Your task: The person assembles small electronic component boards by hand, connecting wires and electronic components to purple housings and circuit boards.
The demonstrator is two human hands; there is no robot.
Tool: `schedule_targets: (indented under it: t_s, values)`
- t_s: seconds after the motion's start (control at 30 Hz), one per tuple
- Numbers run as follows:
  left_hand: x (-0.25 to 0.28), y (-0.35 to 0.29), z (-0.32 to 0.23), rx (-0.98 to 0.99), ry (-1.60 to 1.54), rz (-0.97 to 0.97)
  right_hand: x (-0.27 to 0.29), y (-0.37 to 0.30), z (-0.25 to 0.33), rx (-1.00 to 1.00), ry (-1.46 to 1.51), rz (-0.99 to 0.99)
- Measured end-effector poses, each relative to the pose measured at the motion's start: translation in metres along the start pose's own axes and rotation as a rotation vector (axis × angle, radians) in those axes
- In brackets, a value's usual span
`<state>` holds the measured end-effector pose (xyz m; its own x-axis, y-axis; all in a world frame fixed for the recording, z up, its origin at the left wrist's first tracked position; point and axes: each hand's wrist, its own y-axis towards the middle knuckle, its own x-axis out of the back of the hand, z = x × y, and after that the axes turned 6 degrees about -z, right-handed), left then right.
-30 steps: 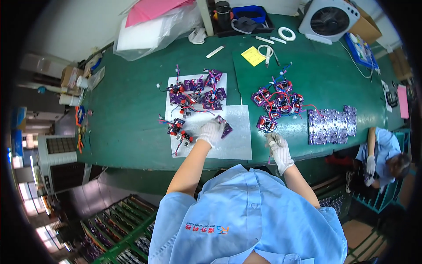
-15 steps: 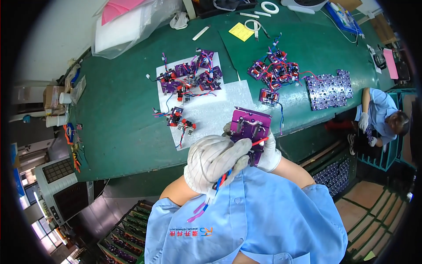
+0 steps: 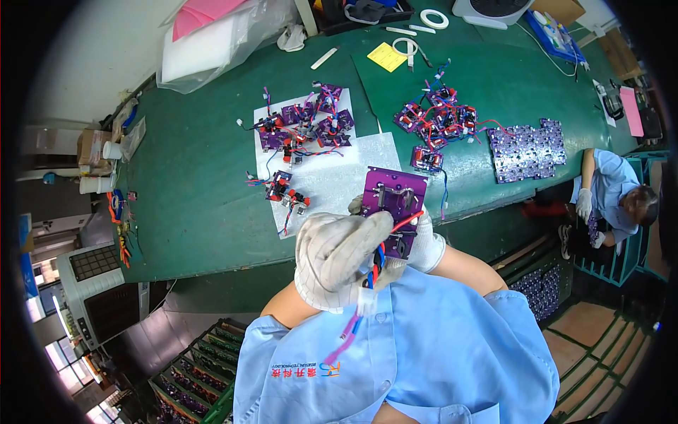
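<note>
A purple circuit board (image 3: 404, 185) is held up in front of my chest, just off the table's near edge. My right hand (image 3: 428, 245), in a whitish work glove, grips it from behind and along the right edge; most of those fingers are hidden. My gloved left hand (image 3: 337, 256) is closed over the board's lower left part, round a bundle of red, blue and black wires (image 3: 378, 265). One red wire (image 3: 407, 222) sticks out past its fingertips, across the board. Below the hand dangles a white connector (image 3: 366, 302) with purple and blue leads.
Wired boards lie on white foam sheets (image 3: 367, 162) and in a pile (image 3: 441, 116) on the green table (image 3: 198, 184). A panel of joined boards (image 3: 528, 150) is at right. Tape rolls (image 3: 433, 19) and a yellow note (image 3: 388, 56) lie farther back. A co-worker (image 3: 613, 184) sits at right.
The board has shifted slightly left and up with my right hand. My left fingers have moved a little left along it, and the dangling connector has swung right and lower.
</note>
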<state>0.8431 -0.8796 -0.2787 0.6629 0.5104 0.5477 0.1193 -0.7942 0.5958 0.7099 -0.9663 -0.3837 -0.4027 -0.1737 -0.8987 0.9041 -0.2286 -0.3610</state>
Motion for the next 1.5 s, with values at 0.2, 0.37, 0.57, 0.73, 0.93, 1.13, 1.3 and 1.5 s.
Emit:
schedule_targets:
  t_s: [0.2,0.37,0.57,0.73,0.93,1.13,1.3,1.5]
  values:
    - [-0.022,-0.025,0.007,0.052,0.122,-0.251,-0.001,-0.014,0.038,-0.033,0.208,0.162]
    - [-0.045,-0.029,-0.003,0.272,0.118,-0.405,0.016,-0.026,0.057,-0.135,0.407,0.135]
    - [-0.054,-0.022,-0.009,0.313,0.182,-0.250,0.032,-0.032,0.072,-0.165,0.403,0.215]
    - [-0.063,-0.008,-0.015,0.306,0.147,-0.252,0.031,-0.035,0.085,-0.193,0.438,0.132]
    - [-0.061,0.024,-0.019,0.181,0.171,-0.244,0.011,-0.040,0.104,-0.178,0.378,0.266]
    - [-0.059,0.039,-0.018,0.212,0.038,-0.362,-0.001,-0.047,0.115,-0.219,0.298,0.116]
    - [-0.060,0.045,-0.021,0.214,0.093,-0.223,0.000,-0.036,0.120,-0.299,0.208,0.287]
    - [-0.058,0.058,-0.020,0.191,0.010,-0.126,0.013,-0.023,0.105,-0.262,0.340,0.346]
